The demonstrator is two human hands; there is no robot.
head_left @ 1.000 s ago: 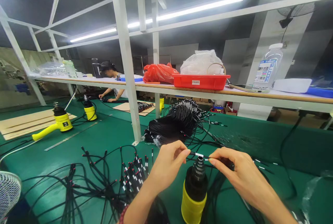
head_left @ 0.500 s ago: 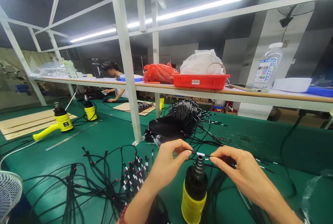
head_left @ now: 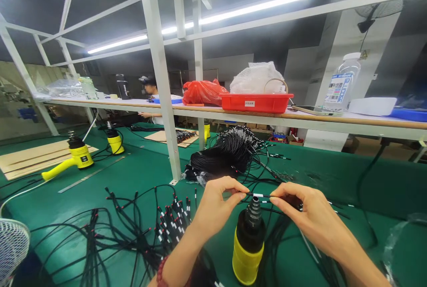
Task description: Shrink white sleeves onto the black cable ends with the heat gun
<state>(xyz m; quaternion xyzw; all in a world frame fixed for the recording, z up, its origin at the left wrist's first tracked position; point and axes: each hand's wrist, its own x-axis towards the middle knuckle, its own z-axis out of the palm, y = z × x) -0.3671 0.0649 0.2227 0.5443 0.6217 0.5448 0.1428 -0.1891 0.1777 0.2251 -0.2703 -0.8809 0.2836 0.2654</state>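
Between my two hands a thin black cable with a white label section is stretched level. My left hand pinches its left end, thumb against forefinger. On the other side my right hand pinches the cable too. The white section lies just above the nozzle of a yellow and black heat gun, which stands upright below. Whether the cable touches the nozzle, I cannot tell. Left of my left wrist lies a bundle of black cables with white bands and red tips.
A large heap of black cables lies behind my hands by a white post. More yellow heat guns stand at left. The shelf above bears a red tray and a bottle. A person is beyond.
Both hands keep their pinch on the cable, which stays over the nozzle with hardly any shift. The view has moved slightly. The person beyond has changed posture.
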